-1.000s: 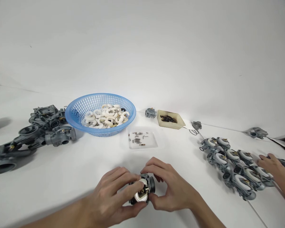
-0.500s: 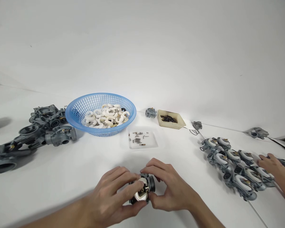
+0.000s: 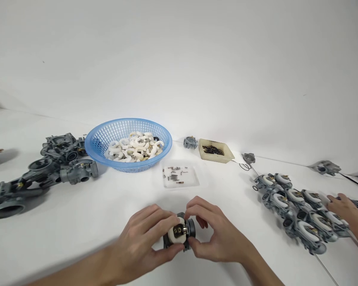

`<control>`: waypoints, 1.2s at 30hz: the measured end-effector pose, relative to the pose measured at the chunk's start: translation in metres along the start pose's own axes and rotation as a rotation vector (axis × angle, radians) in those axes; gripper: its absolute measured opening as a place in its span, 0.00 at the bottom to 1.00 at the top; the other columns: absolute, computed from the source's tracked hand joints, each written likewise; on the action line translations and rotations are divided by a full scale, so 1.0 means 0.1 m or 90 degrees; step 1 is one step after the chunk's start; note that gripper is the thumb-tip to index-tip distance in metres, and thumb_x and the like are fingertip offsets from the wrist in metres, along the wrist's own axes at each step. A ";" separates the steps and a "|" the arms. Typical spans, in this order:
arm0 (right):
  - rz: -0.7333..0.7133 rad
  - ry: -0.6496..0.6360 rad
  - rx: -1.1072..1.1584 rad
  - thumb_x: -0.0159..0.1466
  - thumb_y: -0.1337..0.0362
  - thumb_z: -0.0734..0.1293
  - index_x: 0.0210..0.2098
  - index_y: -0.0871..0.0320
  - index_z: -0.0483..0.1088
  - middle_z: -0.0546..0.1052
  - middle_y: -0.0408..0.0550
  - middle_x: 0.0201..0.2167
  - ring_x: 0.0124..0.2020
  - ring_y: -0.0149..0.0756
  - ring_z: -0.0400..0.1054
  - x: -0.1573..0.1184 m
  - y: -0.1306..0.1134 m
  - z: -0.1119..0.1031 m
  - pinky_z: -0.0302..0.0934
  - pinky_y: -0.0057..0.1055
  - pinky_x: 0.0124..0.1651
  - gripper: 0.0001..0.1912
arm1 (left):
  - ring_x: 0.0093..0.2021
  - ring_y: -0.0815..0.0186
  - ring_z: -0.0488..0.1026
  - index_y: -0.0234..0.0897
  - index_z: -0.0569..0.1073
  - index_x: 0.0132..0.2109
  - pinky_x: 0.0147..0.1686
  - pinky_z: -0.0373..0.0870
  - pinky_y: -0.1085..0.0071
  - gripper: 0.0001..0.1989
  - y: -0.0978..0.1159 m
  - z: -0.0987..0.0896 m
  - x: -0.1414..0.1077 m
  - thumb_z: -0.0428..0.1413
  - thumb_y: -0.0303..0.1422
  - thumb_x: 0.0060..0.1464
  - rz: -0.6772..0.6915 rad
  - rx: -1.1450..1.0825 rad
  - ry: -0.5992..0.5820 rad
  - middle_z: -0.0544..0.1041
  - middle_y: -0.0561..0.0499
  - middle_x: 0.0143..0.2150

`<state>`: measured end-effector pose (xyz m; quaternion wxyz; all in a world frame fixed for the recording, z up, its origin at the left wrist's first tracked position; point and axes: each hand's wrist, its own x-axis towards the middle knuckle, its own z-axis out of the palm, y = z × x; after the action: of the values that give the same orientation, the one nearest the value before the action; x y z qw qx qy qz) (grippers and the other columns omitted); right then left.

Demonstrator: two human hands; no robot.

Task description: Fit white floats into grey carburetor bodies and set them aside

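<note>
At the front middle of the table stands a grey carburetor (image 3: 191,228), between my two hands. A white U-shaped float (image 3: 173,236) lies in its upward-facing side, around brass parts. My left hand (image 3: 143,238) grips the carburetor from the left, fingers on the float's upper edge and thumb at its lower edge. From the right, my right hand (image 3: 216,234) closes on the carburetor, with index finger and thumb at its round black-grey end. The far side of the carburetor is partly hidden by my fingers.
A blue basket (image 3: 91,149) holds white floats. Nearby are a clear tray (image 3: 193,180) of small pins and a cream box (image 3: 229,155) of black rings. Carburetors (image 3: 44,171) lie left; carburetors with floats (image 3: 298,210) stand right, beside another person's hand (image 3: 343,206).
My left index finger has drawn back from across the float to its edge, so more of the float and the brass parts shows. My right fingers have shifted slightly over the carburetor.
</note>
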<state>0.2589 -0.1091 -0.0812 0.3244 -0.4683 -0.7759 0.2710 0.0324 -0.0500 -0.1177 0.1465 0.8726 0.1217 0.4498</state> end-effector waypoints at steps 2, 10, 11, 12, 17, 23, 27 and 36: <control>0.003 0.000 -0.002 0.50 0.76 0.67 0.43 0.54 0.69 0.69 0.42 0.40 0.30 0.28 0.58 0.01 0.01 0.00 0.57 0.27 0.32 0.21 | 0.34 0.61 0.74 0.35 0.69 0.56 0.34 0.74 0.65 0.18 0.00 0.00 0.01 0.62 0.33 0.62 -0.011 0.003 -0.004 0.81 0.44 0.42; 0.015 0.012 -0.018 0.53 0.75 0.67 0.42 0.54 0.68 0.70 0.42 0.39 0.30 0.29 0.59 0.00 0.02 0.00 0.57 0.27 0.32 0.18 | 0.33 0.63 0.75 0.38 0.69 0.55 0.34 0.73 0.69 0.15 -0.01 0.01 0.04 0.60 0.36 0.64 -0.076 0.003 -0.032 0.80 0.48 0.40; 0.016 0.014 -0.019 0.53 0.75 0.67 0.42 0.54 0.68 0.70 0.43 0.39 0.30 0.29 0.59 0.00 0.02 0.00 0.57 0.27 0.32 0.18 | 0.33 0.63 0.75 0.39 0.69 0.54 0.34 0.73 0.69 0.15 -0.01 0.01 0.04 0.59 0.36 0.64 -0.081 -0.002 -0.036 0.80 0.48 0.40; 0.018 0.015 -0.020 0.53 0.75 0.67 0.42 0.54 0.68 0.70 0.43 0.39 0.30 0.29 0.59 0.00 0.02 0.00 0.57 0.27 0.32 0.17 | 0.33 0.63 0.74 0.39 0.68 0.55 0.34 0.73 0.69 0.15 -0.01 0.00 0.03 0.59 0.36 0.64 -0.084 -0.004 -0.039 0.80 0.47 0.41; 0.027 0.005 -0.021 0.54 0.74 0.67 0.42 0.54 0.68 0.70 0.43 0.40 0.31 0.30 0.59 0.00 0.02 0.01 0.57 0.27 0.32 0.17 | 0.33 0.62 0.73 0.39 0.68 0.54 0.33 0.72 0.68 0.15 0.00 0.01 0.01 0.60 0.36 0.64 -0.088 -0.009 -0.044 0.80 0.47 0.40; 0.017 0.003 -0.016 0.53 0.75 0.66 0.41 0.54 0.67 0.69 0.43 0.39 0.31 0.29 0.58 0.00 0.01 0.01 0.57 0.27 0.32 0.17 | 0.34 0.62 0.74 0.40 0.68 0.54 0.35 0.72 0.68 0.16 0.00 0.02 0.02 0.61 0.35 0.62 -0.091 -0.001 -0.028 0.80 0.49 0.40; 0.014 0.007 -0.016 0.53 0.75 0.66 0.40 0.54 0.67 0.69 0.42 0.38 0.30 0.29 0.58 -0.01 0.01 0.01 0.56 0.27 0.31 0.17 | 0.34 0.62 0.74 0.40 0.67 0.55 0.35 0.72 0.67 0.17 -0.01 0.03 0.01 0.62 0.35 0.62 -0.093 -0.010 -0.036 0.80 0.48 0.41; 0.004 0.018 -0.021 0.53 0.75 0.66 0.40 0.55 0.68 0.68 0.43 0.37 0.30 0.29 0.57 -0.01 0.02 0.02 0.55 0.27 0.30 0.16 | 0.34 0.62 0.74 0.40 0.67 0.55 0.35 0.73 0.67 0.17 0.00 0.03 0.00 0.61 0.36 0.62 -0.093 -0.010 -0.031 0.80 0.48 0.41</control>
<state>0.2585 -0.1097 -0.0845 0.3271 -0.4795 -0.7742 0.2525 0.0348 -0.0502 -0.1193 0.1888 0.8709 0.1782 0.4173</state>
